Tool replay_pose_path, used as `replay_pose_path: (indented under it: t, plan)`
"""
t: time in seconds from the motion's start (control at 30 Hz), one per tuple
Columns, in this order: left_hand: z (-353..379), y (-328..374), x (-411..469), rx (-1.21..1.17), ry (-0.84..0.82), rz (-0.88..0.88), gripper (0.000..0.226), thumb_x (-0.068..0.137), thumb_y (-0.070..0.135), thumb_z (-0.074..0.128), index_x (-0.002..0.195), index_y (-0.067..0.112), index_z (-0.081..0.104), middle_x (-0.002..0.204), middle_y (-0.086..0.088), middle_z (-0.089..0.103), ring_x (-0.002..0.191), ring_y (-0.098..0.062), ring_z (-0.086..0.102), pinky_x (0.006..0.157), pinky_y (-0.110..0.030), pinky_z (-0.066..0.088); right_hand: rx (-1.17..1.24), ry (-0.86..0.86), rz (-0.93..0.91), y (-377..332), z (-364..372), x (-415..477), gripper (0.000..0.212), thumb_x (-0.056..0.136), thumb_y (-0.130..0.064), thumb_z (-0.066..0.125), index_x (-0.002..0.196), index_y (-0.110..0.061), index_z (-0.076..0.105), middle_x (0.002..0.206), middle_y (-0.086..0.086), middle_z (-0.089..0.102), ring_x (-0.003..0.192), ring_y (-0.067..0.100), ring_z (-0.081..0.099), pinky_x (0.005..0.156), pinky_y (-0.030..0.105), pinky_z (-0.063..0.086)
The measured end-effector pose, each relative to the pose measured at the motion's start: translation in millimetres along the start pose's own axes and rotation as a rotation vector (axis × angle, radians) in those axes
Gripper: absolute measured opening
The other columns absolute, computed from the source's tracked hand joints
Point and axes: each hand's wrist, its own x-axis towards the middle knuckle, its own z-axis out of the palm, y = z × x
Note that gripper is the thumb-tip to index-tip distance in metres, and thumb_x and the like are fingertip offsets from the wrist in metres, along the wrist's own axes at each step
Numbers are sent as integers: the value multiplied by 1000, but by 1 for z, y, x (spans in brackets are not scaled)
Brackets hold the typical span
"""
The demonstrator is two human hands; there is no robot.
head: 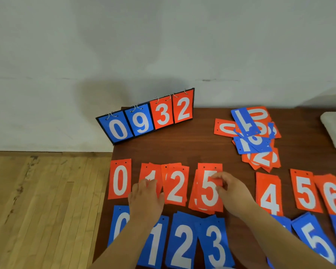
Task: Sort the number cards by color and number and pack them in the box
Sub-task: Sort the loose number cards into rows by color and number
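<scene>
right hand [232, 189]: my fingertips pinch the red 5 card [208, 195] atop a red pile | left hand [145, 199]: lies flat, ungripping, on the red 1 card [152, 170]

Red 1 card [151, 172] half under left hand [145, 199]; btm card [194, 201] beneath red 5 card [209, 191] mostly hidden.

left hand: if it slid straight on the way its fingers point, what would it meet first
The left hand rests on the red 1 pile. Beyond it is bare table, then probably the standing scoreboard near its blue 9, though depth is unclear.
</scene>
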Motion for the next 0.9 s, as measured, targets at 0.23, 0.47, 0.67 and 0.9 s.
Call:
replay_pose_path:
  t: [0.23,0.47,0.67,0.9]
  plan:
    - [19,72,-17,-27,-14,139,63,95,59,51,150,34,34,155,1,37,145,-23,32,116,-41,33,-44,104,58,76,-77,-3,31,104,-18,49,129,-34,54,128,-5,57,102,15,58,64,21,54]
    - [55,165,-44,30,-20,153,59,95,56,51,147,30,41,142,3,45,132,-21,42,107,-37,42,-86,254,92,189,-180,9,38,95,-5,51,127,-23,60,114,8,69,81,24,61,64,28,45]
    - [85,243,-71,35,-41,85,59,97,56,48,150,30,39,148,1,41,140,-20,36,113,-38,37,-328,133,8,246,-216,30,44,92,-27,64,136,-31,60,140,6,58,126,30,53,103,44,48]
    - [87,288,-79,32,-21,2,59,97,55,52,149,30,40,149,1,41,140,-20,37,111,-37,39,-374,98,39,252,-231,37,48,92,-40,64,139,-32,56,149,1,47,137,29,41,110,45,42]
